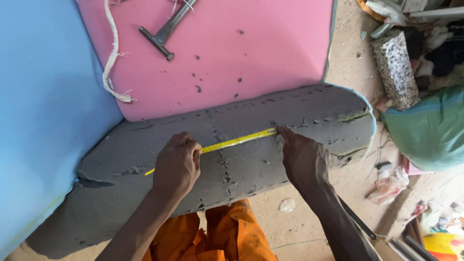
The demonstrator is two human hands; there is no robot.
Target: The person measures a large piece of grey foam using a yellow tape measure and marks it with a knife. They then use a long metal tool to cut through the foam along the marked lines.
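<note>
Two hands stretch a yellow tape measure [237, 141] across the grey foam slab [121, 183]. The left hand [176, 166] has its fingers clamped on the tape near its middle; the right hand [302, 157] pins the far end with fingers pressed together. Measuring looks under way; marking would call for a steady, taut tape. A hammer [164, 31] lies on the pink foam [241, 58].

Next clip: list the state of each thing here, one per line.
Tape measure: stretched flat across grey foam.
Grey foam: torn, pitted.
Left hand: gripping the tape.
Right hand: fingertip pinning tape's end.
Hammer: lying on pink foam.
</note>
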